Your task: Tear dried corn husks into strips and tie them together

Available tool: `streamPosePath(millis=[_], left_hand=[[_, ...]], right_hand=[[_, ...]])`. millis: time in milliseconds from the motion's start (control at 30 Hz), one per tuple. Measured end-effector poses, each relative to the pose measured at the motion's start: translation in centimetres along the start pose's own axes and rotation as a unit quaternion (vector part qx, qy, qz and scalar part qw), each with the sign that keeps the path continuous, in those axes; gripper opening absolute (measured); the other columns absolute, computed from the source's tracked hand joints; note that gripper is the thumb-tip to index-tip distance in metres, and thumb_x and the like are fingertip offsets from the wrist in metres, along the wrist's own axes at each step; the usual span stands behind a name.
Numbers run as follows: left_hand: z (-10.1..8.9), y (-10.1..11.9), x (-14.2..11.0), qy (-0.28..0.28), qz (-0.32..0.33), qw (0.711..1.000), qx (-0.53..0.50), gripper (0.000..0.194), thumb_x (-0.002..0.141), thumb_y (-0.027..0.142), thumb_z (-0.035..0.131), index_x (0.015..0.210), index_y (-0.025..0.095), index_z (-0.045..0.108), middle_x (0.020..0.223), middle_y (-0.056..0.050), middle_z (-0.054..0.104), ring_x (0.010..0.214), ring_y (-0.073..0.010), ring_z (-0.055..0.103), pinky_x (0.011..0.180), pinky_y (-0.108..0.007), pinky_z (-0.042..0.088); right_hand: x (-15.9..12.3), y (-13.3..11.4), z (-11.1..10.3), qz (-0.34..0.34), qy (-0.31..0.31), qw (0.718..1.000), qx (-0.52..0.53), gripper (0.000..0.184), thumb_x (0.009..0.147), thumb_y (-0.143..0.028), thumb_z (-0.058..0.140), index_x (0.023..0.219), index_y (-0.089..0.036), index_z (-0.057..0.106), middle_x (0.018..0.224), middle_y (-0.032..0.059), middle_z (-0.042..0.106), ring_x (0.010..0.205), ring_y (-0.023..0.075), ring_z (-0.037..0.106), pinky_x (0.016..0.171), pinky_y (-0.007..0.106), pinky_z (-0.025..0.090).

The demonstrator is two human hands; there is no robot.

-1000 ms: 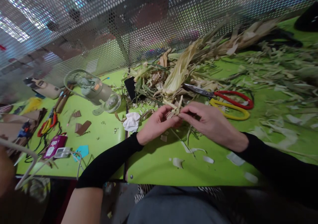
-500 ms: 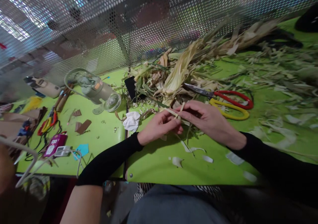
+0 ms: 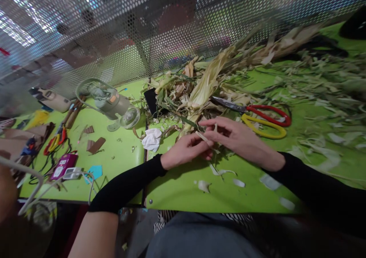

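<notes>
My left hand (image 3: 187,148) is closed on a pale strip of corn husk (image 3: 201,136), thumb against the curled fingers. Over it, my right hand (image 3: 233,138) pinches the same husk piece, whose end pokes up between its thumb and forefinger. Most of the piece is hidden by the fingers. Right behind the hands lies a heap of dried corn husks (image 3: 204,86). Large scissors (image 3: 264,115) with one red and one yellow handle lie beyond my right hand, blades pointing left into the heap.
Left of the heap are a dark phone-like slab (image 3: 151,102), a crumpled white tissue (image 3: 151,139) and a grey-green bottle (image 3: 108,101) lying down. Husk scraps (image 3: 328,147) litter the right side. A purple box (image 3: 65,165) with cables sits far left. A perforated metal screen (image 3: 171,29) borders the table's back.
My hands have shifted slightly right and closer together, the left fingers now partly under the right. The husk piece stood up between them earlier and is now mostly covered. The scissors stay put.
</notes>
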State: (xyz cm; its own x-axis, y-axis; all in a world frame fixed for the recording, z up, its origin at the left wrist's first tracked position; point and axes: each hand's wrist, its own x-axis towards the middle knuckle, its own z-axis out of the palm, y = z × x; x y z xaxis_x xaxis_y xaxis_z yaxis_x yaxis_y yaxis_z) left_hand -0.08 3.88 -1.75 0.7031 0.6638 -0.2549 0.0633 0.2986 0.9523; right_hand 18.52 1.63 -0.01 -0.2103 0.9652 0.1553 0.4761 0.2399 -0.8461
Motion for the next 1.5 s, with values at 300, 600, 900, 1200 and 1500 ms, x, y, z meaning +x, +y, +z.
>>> streamPosePath(millis=[300, 600, 900, 1200, 1500], left_hand=[[0.2, -0.1, -0.2, 0.030, -0.018, 0.994, 0.101, 0.025, 0.090, 0.033, 0.062, 0.076, 0.013, 0.065, 0.075, -0.003, 0.071, 0.069, -0.0103, 0.067, 0.071, -0.024, 0.054], [0.4, -0.4, -0.6, -0.005, 0.049, 0.974, 0.219, 0.030, 0.095, 0.039, 0.054, 0.090, 0.014, 0.070, 0.084, -0.005, 0.074, 0.076, -0.0121, 0.066, 0.076, -0.025, 0.053], [1.2, -1.5, -0.8, -0.029, 0.014, 0.992, 0.118, 0.038, 0.096, 0.045, 0.055, 0.102, 0.011, 0.072, 0.095, -0.010, 0.076, 0.079, -0.0132, 0.069, 0.079, -0.026, 0.056], [0.6, -0.7, -1.0, -0.062, 0.054, 0.979, 0.189, 0.033, 0.095, 0.042, 0.056, 0.098, 0.016, 0.075, 0.087, -0.005, 0.076, 0.079, -0.0141, 0.068, 0.081, -0.027, 0.055], [1.2, 0.1, -0.4, 0.083, 0.064, 0.984, -0.144, 0.036, 0.092, 0.051, 0.061, 0.103, 0.017, 0.066, 0.096, -0.008, 0.076, 0.089, -0.0160, 0.071, 0.090, -0.033, 0.055]], right_hand=[[-0.4, 0.2, 0.6, -0.060, -0.002, 0.998, -0.016, 0.027, 0.090, -0.047, 0.066, 0.098, -0.023, 0.074, 0.088, 0.0053, 0.069, 0.070, 0.0172, 0.062, 0.062, 0.031, 0.047], [-0.4, 0.2, 0.9, -0.002, 0.025, 0.998, 0.056, 0.025, 0.092, -0.046, 0.061, 0.086, -0.022, 0.064, 0.082, 0.0028, 0.067, 0.066, 0.0152, 0.058, 0.059, 0.029, 0.046], [-0.1, -0.5, -0.5, -0.033, -0.037, 0.998, 0.040, 0.042, 0.096, -0.056, 0.050, 0.097, -0.021, 0.073, 0.095, 0.0076, 0.071, 0.083, 0.0209, 0.065, 0.072, 0.034, 0.049], [-0.9, -1.2, 0.4, -0.074, -0.025, 0.996, 0.048, 0.025, 0.093, -0.041, 0.061, 0.079, -0.022, 0.067, 0.077, 0.0025, 0.065, 0.063, 0.0150, 0.059, 0.058, 0.030, 0.045], [-0.3, -0.4, -0.1, 0.012, 0.166, 0.978, 0.126, 0.034, 0.098, -0.056, 0.050, 0.091, -0.026, 0.062, 0.068, -0.0017, 0.053, 0.059, 0.0152, 0.047, 0.054, 0.029, 0.038]])
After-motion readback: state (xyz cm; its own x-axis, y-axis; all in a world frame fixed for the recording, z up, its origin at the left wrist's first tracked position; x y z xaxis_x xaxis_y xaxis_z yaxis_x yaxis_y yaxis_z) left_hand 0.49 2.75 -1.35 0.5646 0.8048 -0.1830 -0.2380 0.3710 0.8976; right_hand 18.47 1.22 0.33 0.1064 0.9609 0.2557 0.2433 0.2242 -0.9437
